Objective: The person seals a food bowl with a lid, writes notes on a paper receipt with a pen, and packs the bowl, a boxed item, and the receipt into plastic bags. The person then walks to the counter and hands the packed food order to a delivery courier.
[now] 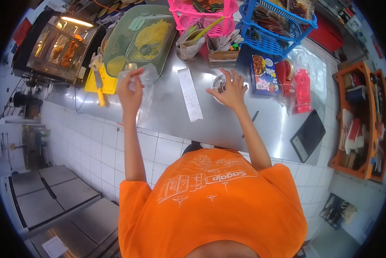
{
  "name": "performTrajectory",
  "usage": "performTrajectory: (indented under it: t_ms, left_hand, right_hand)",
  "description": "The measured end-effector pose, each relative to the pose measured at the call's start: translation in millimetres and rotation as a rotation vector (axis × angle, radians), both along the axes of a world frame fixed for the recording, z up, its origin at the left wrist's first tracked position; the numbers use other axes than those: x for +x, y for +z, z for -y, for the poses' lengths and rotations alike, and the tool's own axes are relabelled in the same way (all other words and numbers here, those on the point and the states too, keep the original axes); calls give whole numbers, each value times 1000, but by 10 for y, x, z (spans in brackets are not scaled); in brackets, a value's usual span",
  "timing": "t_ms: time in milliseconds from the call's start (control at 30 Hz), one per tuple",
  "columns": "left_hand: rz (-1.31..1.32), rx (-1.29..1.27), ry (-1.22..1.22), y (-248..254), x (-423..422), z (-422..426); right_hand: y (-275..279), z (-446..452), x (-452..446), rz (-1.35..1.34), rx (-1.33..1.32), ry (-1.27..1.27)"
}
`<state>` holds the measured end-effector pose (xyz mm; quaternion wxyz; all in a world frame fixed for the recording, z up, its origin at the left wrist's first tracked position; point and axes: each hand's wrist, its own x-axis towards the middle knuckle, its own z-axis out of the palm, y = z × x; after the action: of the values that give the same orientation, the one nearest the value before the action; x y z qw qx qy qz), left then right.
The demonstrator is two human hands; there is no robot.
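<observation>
Beside green tub (108, 50) of yellow food (153, 35), pinching clear bag (149, 78) with left fingers (136, 72); spreading right fingers (235, 79) over round object (218, 83).

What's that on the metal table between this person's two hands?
In the head view, a white paper strip lies on the metal table between the left hand and right hand.

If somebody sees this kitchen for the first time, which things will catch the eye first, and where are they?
Probably the bright orange shirt first, filling the lower middle, then the pink basket rack and blue basket rack at the top. The lit glass cabinet glows at upper left. Between the left hand and right hand, a white paper slip stands out.
</observation>
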<state>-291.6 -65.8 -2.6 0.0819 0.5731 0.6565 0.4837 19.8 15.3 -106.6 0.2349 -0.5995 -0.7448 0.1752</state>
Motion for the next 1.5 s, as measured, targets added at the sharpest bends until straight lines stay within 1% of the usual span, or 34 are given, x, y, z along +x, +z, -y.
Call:
performTrajectory:
  t_ms: [67,133,233,267,367,467,567,600,633,700,733,833,933,1033,1067,1100,1167,1267,1367,1400,1500]
  left_hand:
    - [49,46,106,324,151,180]
    - [52,69,202,507,237,333]
    - [103,46,228,427,153,434]
    - [139,35,195,386,135,439]
    - [260,-17,77,344,115,434]
    - [413,-70,-46,394,166,350]
    - [572,-36,-116,386,19,245]
    - [627,-15,-139,322,-82,227]
    - [686,4,-163,247,-173,222]
    - [732,-49,-135,45,-378,219]
    - [758,-78,-130,-82,-472,237]
    - [838,-179,-92,-377,-634,361]
    - [873,-246,-116,-623,-715,432]
    - [930,-304,-135,-703,-708,504]
    - [941,-326,-143,-703,-707,521]
    - [949,-338,-145,-684,-705,500]
    - [968,-295,-141,-618,-637,470]
    - [962,-288,-129,-457,-510,422]
    - [959,-231,-105,-349,-383,387]
    - [958,-206,-93,-328,-350,392]
    - [964,-175,10,-382,-256,379]
  right_hand:
    - [-5,-93,-108,116,-172,-36]
    - [-144,-97,-145,195,-56,-38]
    - [-304,-129,-170,258,38,-18]
    - [-349,-129,-168,270,50,-8]
    - [-302,-161,-173,341,-31,46]
    - [-328,-262,-86,328,-119,156]
    - [6,-200,1,269,-252,170]
    - [10,-201,10,323,-277,196]
    - [-17,-170,-5,349,-245,180]
    - [-97,-122,-72,406,-178,143]
    - [-108,-98,-87,387,-116,128]
    - [-59,-41,-81,343,-171,69]
    - [-60,98,-55,429,-202,-70]
    - [138,241,106,440,-345,-46]
    - [184,184,231,286,-362,-72]
    - [108,33,436,183,-203,-152]
    - [-218,-388,851,-16,115,-281]
    - [-331,-890,1132,177,-139,-611]
    - [-490,-1059,1036,420,-166,-611]
    - [-513,-1057,972,479,-108,-662]
    - [-482,-1016,908,536,-119,-671]
